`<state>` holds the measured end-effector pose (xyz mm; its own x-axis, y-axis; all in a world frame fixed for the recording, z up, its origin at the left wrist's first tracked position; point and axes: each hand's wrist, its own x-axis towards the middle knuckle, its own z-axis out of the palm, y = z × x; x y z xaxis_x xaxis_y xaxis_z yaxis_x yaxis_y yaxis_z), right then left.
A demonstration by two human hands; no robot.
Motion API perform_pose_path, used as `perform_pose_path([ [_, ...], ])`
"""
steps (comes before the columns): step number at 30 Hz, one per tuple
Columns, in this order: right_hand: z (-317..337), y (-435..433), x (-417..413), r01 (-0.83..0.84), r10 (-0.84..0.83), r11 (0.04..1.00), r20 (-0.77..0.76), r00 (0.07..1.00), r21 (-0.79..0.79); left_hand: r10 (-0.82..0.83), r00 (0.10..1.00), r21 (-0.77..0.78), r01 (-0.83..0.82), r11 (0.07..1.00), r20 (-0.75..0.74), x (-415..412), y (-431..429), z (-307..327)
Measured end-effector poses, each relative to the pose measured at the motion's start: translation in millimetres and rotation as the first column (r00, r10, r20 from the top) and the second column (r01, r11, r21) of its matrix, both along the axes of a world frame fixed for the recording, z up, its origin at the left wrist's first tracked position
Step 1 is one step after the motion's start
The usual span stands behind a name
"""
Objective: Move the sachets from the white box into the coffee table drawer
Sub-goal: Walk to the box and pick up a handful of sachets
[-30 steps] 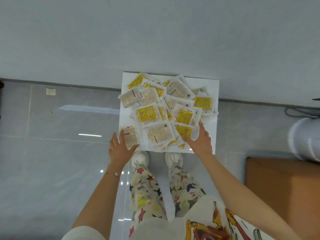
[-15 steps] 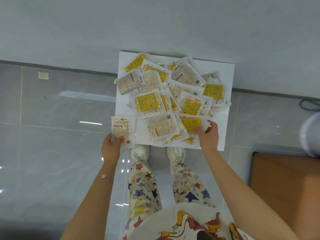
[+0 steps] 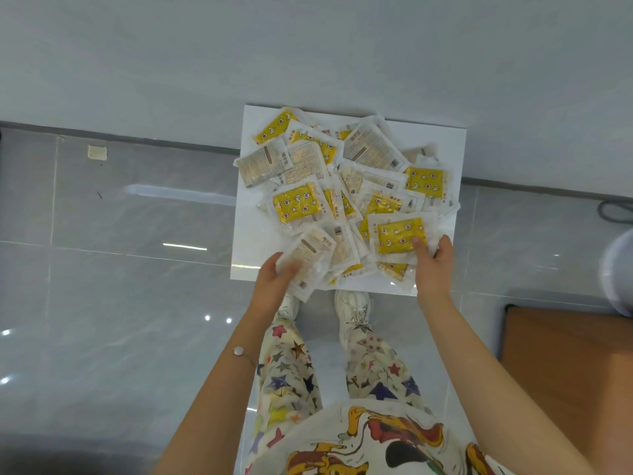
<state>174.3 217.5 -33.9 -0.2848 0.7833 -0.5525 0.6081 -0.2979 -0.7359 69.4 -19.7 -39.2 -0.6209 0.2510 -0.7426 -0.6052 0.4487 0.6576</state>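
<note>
Crowding the white box (image 3: pixel 247 234), sachets (image 3: pixel 298 204) overlap beside 2 shoes (image 3: pixel 353 303).

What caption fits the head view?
Over the white box, left hand holds a pale sachet, right hand a yellow sachet.

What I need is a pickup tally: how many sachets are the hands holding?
2: left hand grips a pale sachet over the white box's near edge; right hand pinches a yellow sachet. Others may hide underneath.

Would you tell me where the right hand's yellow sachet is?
Head view: the yellow sachet is over the near right corner of the white box, gripped by the right hand.
</note>
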Motion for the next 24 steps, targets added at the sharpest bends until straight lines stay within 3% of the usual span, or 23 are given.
perform_pose_path([
  [2,-1,-2,6,0.103,-0.103,0.994,-0.022,0.994,-0.024,-0.017,0.999,-0.023,0.016,1.000,-0.045,9,14,-9],
  [5,1,-5,16,0.204,-0.210,0.974,-0.056,0.976,-0.098,-0.056,0.986,-0.209,0.023,0.978,-0.155,26,30,-26],
  [10,3,-7,27,0.217,-0.236,0.961,-0.100,0.967,-0.171,0.056,0.964,-0.295,-0.135,0.946,-0.261,44,52,-22],
  [15,7,-3,30,0.218,-0.244,0.955,-0.114,0.963,-0.199,0.143,0.960,-0.252,-0.204,0.946,-0.241,44,52,-15],
  [24,54,4,11,-0.017,-0.008,0.972,-0.108,0.994,-0.233,0.169,0.979,-0.088,-0.180,0.980,-0.118,43,42,34],
])
